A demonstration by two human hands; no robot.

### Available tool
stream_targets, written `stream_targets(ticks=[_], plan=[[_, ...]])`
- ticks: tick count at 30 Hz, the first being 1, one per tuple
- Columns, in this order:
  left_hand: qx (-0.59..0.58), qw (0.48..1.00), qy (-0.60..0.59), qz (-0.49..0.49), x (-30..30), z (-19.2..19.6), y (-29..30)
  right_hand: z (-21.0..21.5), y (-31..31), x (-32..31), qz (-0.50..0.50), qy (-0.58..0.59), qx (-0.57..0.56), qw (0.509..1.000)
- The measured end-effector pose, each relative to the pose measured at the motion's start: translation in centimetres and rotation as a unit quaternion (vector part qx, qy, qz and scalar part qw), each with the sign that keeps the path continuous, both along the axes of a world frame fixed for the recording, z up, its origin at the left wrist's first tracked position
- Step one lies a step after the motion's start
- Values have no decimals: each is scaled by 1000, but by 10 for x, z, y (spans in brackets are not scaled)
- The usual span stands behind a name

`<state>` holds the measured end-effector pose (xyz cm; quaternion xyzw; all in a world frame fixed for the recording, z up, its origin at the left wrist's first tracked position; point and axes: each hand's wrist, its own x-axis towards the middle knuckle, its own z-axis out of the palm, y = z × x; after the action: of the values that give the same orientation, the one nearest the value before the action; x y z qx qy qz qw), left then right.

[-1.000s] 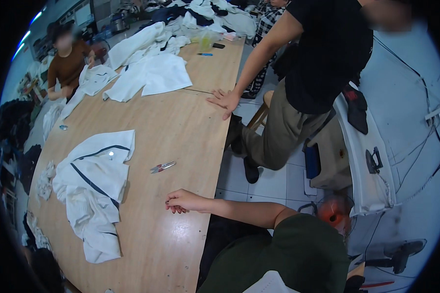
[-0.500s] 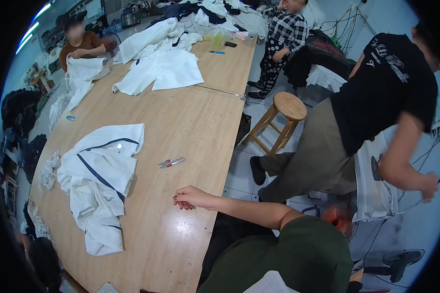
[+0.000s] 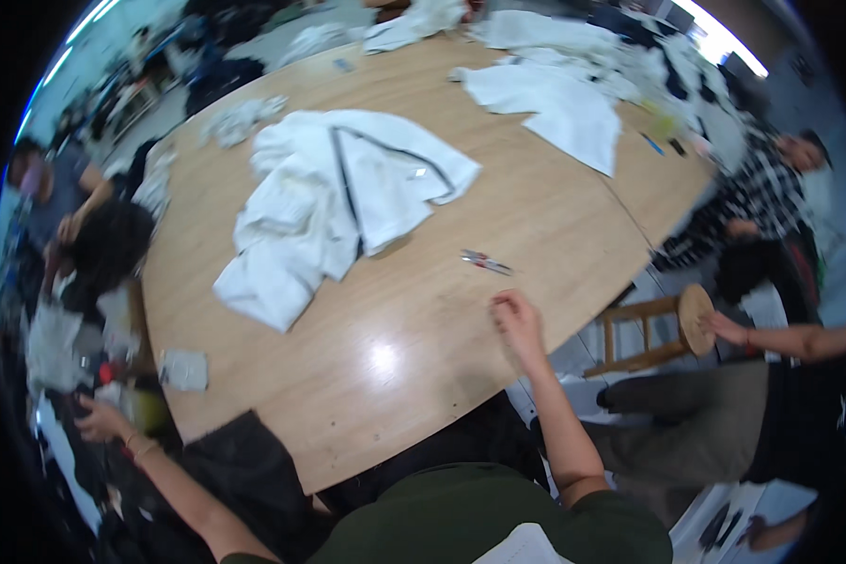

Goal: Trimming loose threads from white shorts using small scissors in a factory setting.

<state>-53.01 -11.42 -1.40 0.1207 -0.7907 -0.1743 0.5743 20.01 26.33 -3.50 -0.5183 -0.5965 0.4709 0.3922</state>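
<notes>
My right hand (image 3: 517,322) is above the table near its front edge, fingers curled in. Whether anything is pinched in them is too blurred to see. Just beyond it lies a pair of thread snips (image 3: 486,262). My left hand (image 3: 105,419) reaches out past the table's left corner with fingers apart, next to dark items and a yellowish round thing (image 3: 148,412). Black cloth (image 3: 249,461) hangs at the table corner beside my left forearm. A crumpled white garment (image 3: 301,202) with dark stripes lies on the table, untouched by either hand.
More white garments (image 3: 559,103) are spread at the table's far right. A small clear packet (image 3: 184,370) rests by the left edge. At right, a co-worker's hand touches a wooden stool (image 3: 694,320). Another person (image 3: 61,202) sits at the left, and one in plaid (image 3: 771,197) is far right.
The view has swung left, bringing my left hand and the black cloth into sight. The stool is now tilted under a co-worker's hand. My right hand still hovers near the snips.
</notes>
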Motion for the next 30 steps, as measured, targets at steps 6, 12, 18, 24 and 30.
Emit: stream_targets(ticks=[6,12,18,24,30], plan=[[-16,881,9,-473,200,30,91,-9,39,14,-45,-308,242,919],[87,625,-281,-723,364,17,255,-30,64,-12,-34,-384,257,886],[-112,754,-299,-574,367,-10,407,-45,66,-18,-76,-305,227,922],[36,732,-222,-643,286,105,504,-49,61,-23,-75,-220,191,954],[184,616,30,-766,300,331,505,-49,69,-2,-108,-177,167,964]])
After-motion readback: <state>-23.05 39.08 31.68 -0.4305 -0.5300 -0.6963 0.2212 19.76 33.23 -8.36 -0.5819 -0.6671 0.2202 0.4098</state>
